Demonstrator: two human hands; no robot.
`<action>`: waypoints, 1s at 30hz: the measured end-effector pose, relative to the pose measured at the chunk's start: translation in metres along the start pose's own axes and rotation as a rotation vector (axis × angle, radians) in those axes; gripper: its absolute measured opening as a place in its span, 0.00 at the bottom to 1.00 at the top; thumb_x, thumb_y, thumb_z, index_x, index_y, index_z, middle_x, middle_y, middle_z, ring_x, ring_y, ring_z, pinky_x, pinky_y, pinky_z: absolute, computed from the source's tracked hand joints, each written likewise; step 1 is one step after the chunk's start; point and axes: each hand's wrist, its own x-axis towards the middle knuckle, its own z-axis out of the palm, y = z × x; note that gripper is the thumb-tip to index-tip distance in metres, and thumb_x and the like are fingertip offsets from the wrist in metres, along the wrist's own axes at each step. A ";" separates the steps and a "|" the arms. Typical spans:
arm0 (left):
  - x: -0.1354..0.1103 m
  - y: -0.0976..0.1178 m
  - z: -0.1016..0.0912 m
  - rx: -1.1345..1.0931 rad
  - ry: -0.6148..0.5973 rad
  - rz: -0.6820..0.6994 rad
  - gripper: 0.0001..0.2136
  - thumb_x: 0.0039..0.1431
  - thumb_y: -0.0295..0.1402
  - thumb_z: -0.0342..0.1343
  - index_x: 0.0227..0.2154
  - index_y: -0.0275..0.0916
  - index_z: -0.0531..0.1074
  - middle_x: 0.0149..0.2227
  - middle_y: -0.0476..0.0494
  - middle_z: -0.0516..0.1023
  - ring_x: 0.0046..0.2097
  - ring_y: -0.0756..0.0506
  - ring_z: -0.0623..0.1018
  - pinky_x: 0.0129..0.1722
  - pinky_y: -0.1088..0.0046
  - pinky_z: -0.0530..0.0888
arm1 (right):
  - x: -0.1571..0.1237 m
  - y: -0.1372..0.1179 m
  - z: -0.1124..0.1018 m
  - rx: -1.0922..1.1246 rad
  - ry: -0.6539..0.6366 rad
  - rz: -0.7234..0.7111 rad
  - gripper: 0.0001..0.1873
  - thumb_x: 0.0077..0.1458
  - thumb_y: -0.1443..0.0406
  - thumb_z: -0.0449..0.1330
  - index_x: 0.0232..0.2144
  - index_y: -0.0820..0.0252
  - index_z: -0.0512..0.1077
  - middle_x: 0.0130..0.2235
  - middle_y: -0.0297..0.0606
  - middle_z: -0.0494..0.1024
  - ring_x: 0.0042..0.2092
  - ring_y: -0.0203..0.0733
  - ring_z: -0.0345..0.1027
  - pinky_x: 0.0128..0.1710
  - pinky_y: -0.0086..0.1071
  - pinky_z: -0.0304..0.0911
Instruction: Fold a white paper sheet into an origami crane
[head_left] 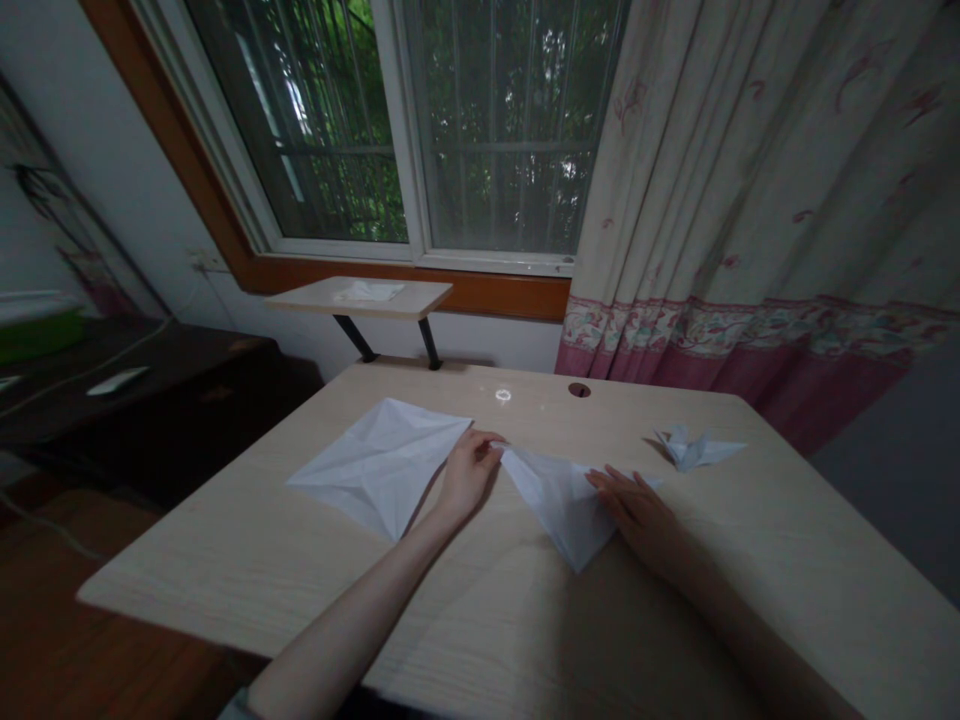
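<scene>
A white sheet of paper folded into a triangle (559,500) lies on the desk between my hands, one point toward me. My left hand (471,462) pinches its left corner between thumb and fingers. Fairly flat, with fingers stretched out, my right hand (630,500) rests on the paper's right part and covers some of it. Left of my left hand lies a second white sheet (379,460), opened out and marked with crease lines. A folded paper crane (694,450) sits on the desk beyond my right hand.
The pale wooden desk (262,570) has a round cable hole (579,390) near its back edge. A small raised shelf (427,298) at the back left bears crumpled white paper (369,290). A floral curtain (720,220) hangs behind, beside the window. A dark cabinet (187,370) stands left.
</scene>
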 end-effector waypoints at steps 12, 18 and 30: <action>-0.003 0.013 -0.005 0.035 0.083 0.037 0.15 0.60 0.23 0.48 0.39 0.39 0.80 0.46 0.40 0.75 0.52 0.41 0.75 0.57 0.58 0.72 | 0.002 -0.006 0.000 -0.054 -0.046 -0.027 0.22 0.69 0.59 0.47 0.59 0.51 0.70 0.63 0.40 0.69 0.67 0.51 0.56 0.67 0.62 0.46; -0.014 0.030 -0.007 0.136 -0.065 0.270 0.16 0.69 0.29 0.44 0.49 0.40 0.76 0.53 0.39 0.75 0.56 0.41 0.74 0.60 0.57 0.71 | 0.000 -0.013 0.003 -0.120 -0.062 -0.049 0.23 0.67 0.60 0.48 0.61 0.53 0.68 0.64 0.40 0.67 0.68 0.51 0.53 0.67 0.60 0.46; -0.033 0.042 0.011 0.499 -0.558 0.399 0.19 0.73 0.41 0.45 0.61 0.44 0.68 0.64 0.43 0.68 0.67 0.38 0.65 0.64 0.53 0.65 | -0.006 -0.020 0.013 -0.216 -0.051 -0.129 0.26 0.69 0.59 0.46 0.67 0.54 0.59 0.68 0.42 0.60 0.69 0.51 0.51 0.67 0.57 0.49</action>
